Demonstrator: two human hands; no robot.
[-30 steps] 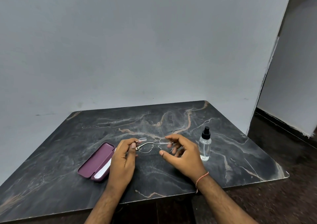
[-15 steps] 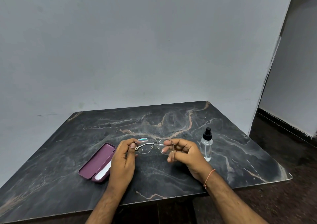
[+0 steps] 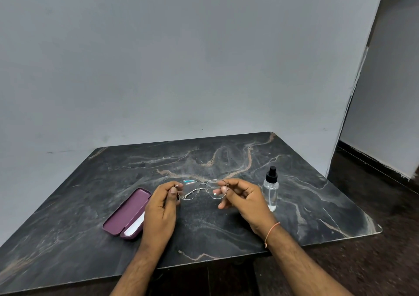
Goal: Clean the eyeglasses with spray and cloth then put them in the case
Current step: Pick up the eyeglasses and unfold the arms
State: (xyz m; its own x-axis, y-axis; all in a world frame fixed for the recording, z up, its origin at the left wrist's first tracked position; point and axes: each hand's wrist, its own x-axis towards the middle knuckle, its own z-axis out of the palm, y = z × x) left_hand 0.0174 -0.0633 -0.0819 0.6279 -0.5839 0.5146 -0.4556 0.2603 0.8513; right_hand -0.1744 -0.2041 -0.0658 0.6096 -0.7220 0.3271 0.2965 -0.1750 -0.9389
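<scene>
Thin metal-framed eyeglasses (image 3: 201, 189) with clear lenses are held just above the dark marble table (image 3: 226, 159). My left hand (image 3: 162, 209) pinches the frame's left end between thumb and fingers. My right hand (image 3: 243, 199) pinches the right end. An open maroon glasses case (image 3: 125, 211) lies left of my left hand, with a white cloth (image 3: 136, 226) showing inside it, partly hidden by my wrist. A clear spray bottle (image 3: 271, 191) with a black nozzle stands upright just right of my right hand.
A grey wall rises behind the table's far edge. The table's right edge and rounded front-right corner (image 3: 376, 227) border a dark floor (image 3: 385, 261). Bare tabletop lies beyond the glasses and in front of my hands.
My right hand shifted its grip from behind the right lens to the frame's right end. The glasses rose slightly and now face me more squarely. The left hand barely moved.
</scene>
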